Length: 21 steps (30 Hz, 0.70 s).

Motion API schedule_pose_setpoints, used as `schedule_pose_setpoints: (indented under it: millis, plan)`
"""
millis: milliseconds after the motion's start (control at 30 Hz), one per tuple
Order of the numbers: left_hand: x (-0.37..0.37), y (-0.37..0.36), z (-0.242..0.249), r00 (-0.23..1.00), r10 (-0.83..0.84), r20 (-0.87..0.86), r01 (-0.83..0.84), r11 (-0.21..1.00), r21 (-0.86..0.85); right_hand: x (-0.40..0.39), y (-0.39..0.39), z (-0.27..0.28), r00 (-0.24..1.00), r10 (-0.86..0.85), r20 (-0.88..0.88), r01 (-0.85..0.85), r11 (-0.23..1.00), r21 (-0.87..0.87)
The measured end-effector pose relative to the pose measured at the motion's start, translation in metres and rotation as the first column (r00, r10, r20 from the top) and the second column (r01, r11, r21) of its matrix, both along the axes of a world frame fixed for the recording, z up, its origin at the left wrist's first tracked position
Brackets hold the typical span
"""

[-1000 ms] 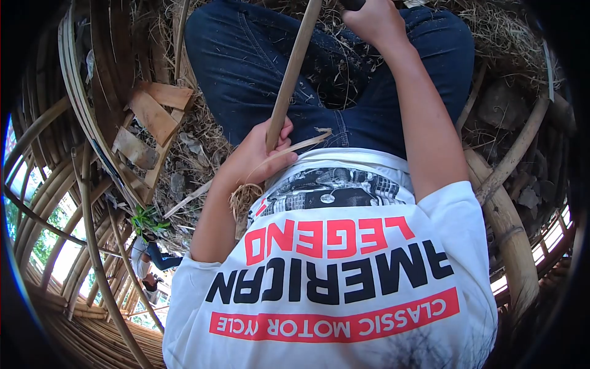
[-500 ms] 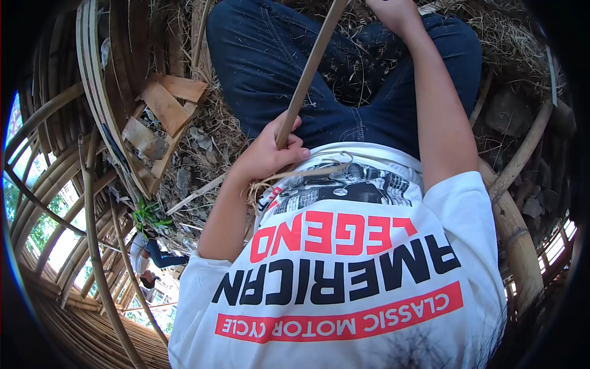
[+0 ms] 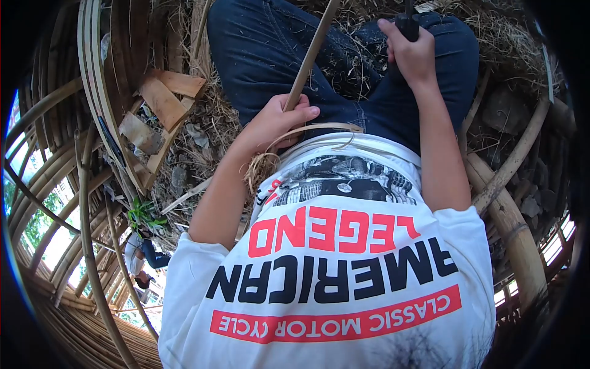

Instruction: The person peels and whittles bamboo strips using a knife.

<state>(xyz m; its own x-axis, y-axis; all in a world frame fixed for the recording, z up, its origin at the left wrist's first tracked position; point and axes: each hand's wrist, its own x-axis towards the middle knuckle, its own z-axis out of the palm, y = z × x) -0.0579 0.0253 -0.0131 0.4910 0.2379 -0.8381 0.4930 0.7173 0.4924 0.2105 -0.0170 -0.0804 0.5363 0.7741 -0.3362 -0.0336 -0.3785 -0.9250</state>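
My left hand (image 3: 276, 123) is closed round a long bamboo strip (image 3: 313, 52), which slants up past the top edge of the view. Curled thin shavings (image 3: 264, 166) hang by my left wrist and forearm. Over my right thigh, my right hand (image 3: 413, 56) grips the black handle of a knife (image 3: 407, 27). Its narrow dark part runs off the top edge, so most of the blade is hidden. Both hands are above my lap, apart from each other.
Bent bamboo strips (image 3: 92, 80) and wood offcuts (image 3: 163, 104) lie to my left. Dry shavings (image 3: 510, 46) cover the ground. Thick bamboo poles (image 3: 513, 227) stand at right. Another person (image 3: 138, 255) is farther off at left, near a green plant (image 3: 142, 214).
My right hand has come down closer to my body, bringing the black handle into view. My left hand and the bamboo strip have shifted slightly up.
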Motion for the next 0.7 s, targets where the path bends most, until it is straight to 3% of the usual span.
schedule_pose_setpoints:
  millis: [100, 200, 333, 367, 433, 467, 567, 600, 667, 700]
  plan:
    - [0.001, 0.006, 0.003, 0.995, 0.077, 0.061, -0.067, 0.986, -0.155, -0.021, -0.009, 0.026, 0.942, 0.153, 0.298, -0.188, 0.978, 0.094]
    - [0.0, 0.009, 0.003, 0.991, 0.097, 0.093, -0.076, 0.976, -0.205, -0.04, -0.017, 0.043, 0.872, 0.325, 0.366, -0.36, 0.932, 0.03]
    - [0.004, 0.005, 0.007, 0.985, 0.172, 0.014, -0.167, 0.971, -0.173, -0.059, -0.03, 0.052, 0.616, 0.594, 0.518, -0.546, 0.795, -0.262]
    - [0.002, 0.006, 0.006, 0.985, 0.173, 0.014, -0.168, 0.97, -0.175, -0.063, -0.033, 0.052, 0.615, 0.596, 0.517, -0.548, 0.794, -0.264]
    - [-0.003, 0.007, 0.003, 0.996, 0.085, -0.01, -0.085, 0.977, -0.197, -0.068, -0.037, 0.053, 0.46, 0.71, 0.533, -0.625, 0.686, -0.373]
    - [-0.002, 0.006, 0.003, 0.996, 0.088, -0.008, -0.088, 0.976, -0.199, -0.067, -0.037, 0.053, 0.457, 0.713, 0.532, -0.626, 0.683, -0.377]
    - [0.007, 0.0, 0.007, 0.977, 0.036, -0.21, -0.041, 0.999, -0.02, -0.065, -0.035, 0.056, 0.425, 0.751, 0.506, -0.657, 0.64, -0.399]
    - [0.01, -0.004, 0.006, 0.978, 0.04, -0.205, -0.045, 0.999, -0.02, -0.065, -0.035, 0.056, 0.43, 0.745, 0.51, -0.645, 0.649, -0.404]
    - [0.017, -0.01, 0.006, 0.997, -0.005, -0.082, 0.033, 0.942, 0.333, -0.064, -0.035, 0.057, 0.43, 0.742, 0.515, -0.635, 0.654, -0.412]
    - [0.018, -0.009, 0.009, 0.994, -0.02, -0.112, 0.053, 0.95, 0.308, -0.064, -0.035, 0.059, 0.426, 0.744, 0.515, -0.632, 0.652, -0.418]
